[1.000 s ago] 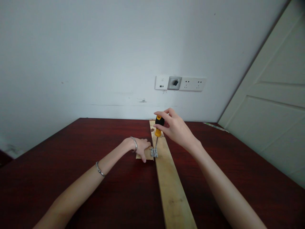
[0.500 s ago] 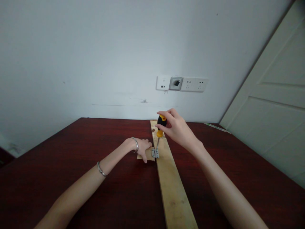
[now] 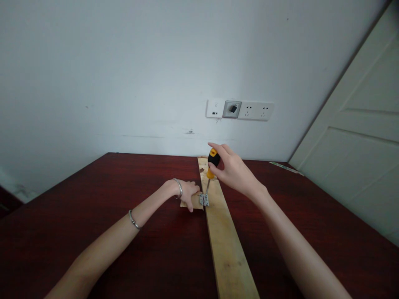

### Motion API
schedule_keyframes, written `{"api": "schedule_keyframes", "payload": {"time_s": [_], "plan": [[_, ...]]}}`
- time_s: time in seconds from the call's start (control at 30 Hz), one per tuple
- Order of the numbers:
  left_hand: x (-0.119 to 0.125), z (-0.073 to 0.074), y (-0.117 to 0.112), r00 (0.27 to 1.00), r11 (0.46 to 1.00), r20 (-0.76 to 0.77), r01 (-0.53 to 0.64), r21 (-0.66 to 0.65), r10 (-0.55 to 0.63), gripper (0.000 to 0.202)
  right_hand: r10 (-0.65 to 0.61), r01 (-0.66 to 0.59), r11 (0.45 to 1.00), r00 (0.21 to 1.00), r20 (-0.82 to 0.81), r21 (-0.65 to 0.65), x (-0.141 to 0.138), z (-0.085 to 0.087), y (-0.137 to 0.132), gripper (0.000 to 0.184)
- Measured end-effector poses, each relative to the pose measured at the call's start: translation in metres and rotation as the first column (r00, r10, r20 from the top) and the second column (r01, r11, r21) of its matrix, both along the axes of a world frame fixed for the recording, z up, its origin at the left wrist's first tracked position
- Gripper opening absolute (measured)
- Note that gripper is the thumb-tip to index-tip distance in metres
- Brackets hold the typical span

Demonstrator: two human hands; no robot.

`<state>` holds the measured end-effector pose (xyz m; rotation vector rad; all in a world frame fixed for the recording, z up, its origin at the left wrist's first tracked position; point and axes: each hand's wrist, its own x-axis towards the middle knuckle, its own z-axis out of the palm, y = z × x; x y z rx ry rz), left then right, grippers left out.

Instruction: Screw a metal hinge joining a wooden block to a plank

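Note:
A screwdriver [image 3: 213, 159] with a black and yellow handle is gripped near its top by my right hand [image 3: 232, 166], thumb and fingers around the handle. Its shaft slants down to a small metal hinge [image 3: 204, 199]; any screw under the tip is too small to make out. The hinge lies across the seam between a long wooden plank [image 3: 226, 245] and a small wooden board [image 3: 195, 201] on its left. My left hand [image 3: 187, 194] holds the small board, thumb toward its near edge and fingers toward the far edge.
The plank runs across a dark red-brown table [image 3: 149, 257] toward the wall. On the wall are several sockets [image 3: 240, 110], one with a black plug. A pale strip [image 3: 285, 167] lies at the table's back right, beside a white panelled door [image 3: 358, 137].
My right thumb and fingers have shifted slightly around the screwdriver handle. The tip stays at the hinge and my left hand stays on the small board. The whole view has moved slightly.

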<state>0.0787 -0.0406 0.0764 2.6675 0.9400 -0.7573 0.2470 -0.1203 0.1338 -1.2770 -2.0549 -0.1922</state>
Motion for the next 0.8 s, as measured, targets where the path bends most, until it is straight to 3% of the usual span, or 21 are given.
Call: {"api": "schedule_keyframes", "payload": {"time_s": [0.23, 0.43, 0.63, 0.8], "plan": [[0.0001, -0.0014, 0.0009, 1.0, 1.0, -0.007, -0.01, -0.004, 0.01, 0.088, -0.036, 0.036, 0.999, 0.999, 0.028, -0.007, -0.0006, -0.0008, -0.0001, 0.052], [0.0007, -0.0024, 0.0022, 1.0, 1.0, -0.012, 0.002, -0.002, -0.002, 0.088, 0.046, -0.046, 0.999, 0.999, 0.006, -0.002, -0.0017, -0.0012, -0.0009, 0.059], [-0.0002, -0.002, 0.0024, 1.0, 1.0, -0.01, 0.009, -0.001, -0.009, 0.087, -0.014, 0.014, 1.0, 1.0, -0.01, -0.005, -0.0015, -0.0008, -0.0011, 0.048], [-0.0002, -0.0034, 0.003, 1.0, 1.0, 0.0, -0.001, -0.003, 0.001, 0.088, 0.03, -0.03, 1.0, 1.0, 0.002, 0.008, -0.0019, -0.0002, -0.0013, 0.057]]}}
